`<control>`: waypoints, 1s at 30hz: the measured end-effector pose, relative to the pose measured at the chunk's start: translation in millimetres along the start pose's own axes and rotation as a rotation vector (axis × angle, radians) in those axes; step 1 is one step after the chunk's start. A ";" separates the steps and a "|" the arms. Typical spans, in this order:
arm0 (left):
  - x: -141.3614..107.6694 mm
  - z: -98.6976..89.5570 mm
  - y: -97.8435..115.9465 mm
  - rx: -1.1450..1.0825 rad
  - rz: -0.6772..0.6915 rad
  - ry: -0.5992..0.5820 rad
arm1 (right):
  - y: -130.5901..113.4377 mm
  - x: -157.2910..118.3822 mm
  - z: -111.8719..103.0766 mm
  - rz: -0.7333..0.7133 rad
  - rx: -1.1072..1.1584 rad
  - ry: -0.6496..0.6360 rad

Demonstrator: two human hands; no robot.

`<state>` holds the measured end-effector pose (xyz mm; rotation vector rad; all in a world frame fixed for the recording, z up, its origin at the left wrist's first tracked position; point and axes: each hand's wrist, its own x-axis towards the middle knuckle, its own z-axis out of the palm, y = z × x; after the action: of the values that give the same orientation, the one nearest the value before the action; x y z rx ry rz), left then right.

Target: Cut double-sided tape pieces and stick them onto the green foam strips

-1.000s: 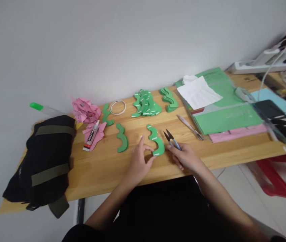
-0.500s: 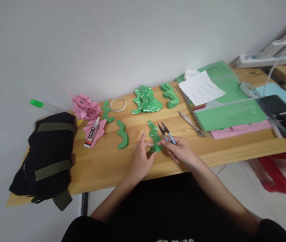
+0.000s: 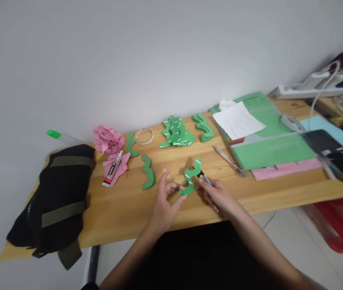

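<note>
My left hand [image 3: 165, 203] pinches the lower end of a wavy green paper cutout [image 3: 192, 173] bearing short white strips. The cutout is raised over the table and tilted to the right at its top. In my right hand [image 3: 219, 196] are small blue-handled thread snips [image 3: 206, 178], their dark blades partly hidden behind the cutout. Left of my hands lies a plain wavy green stack [image 3: 148, 175]. Beyond them is a fanned pile of green cutouts with white strips [image 3: 176, 132], beside another plain green stack [image 3: 203, 128].
A roll of tape [image 3: 144, 136], crumpled pink paper [image 3: 107, 139] and a glue tube [image 3: 112, 171] lie left. A black bag [image 3: 59, 189] covers the table's left end. Right are a pen [image 3: 228, 160], green folder [image 3: 274, 152], white paper [image 3: 239, 120] and phone [image 3: 334, 151].
The green cutout has turned and tilted rightward, now passing in front of the snips' blades. The snips stay in my right hand. The whole view has shifted slightly.
</note>
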<state>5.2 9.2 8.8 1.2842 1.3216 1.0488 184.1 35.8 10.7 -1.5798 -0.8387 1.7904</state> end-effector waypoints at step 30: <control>130.6 -32.5 51.1 0.711 0.441 0.038 | -103.5 56.7 26.7 -0.394 0.068 0.031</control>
<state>-14.4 144.3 54.2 2.1693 1.5461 0.9153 154.3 142.5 59.6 -1.2894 -0.9858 1.4920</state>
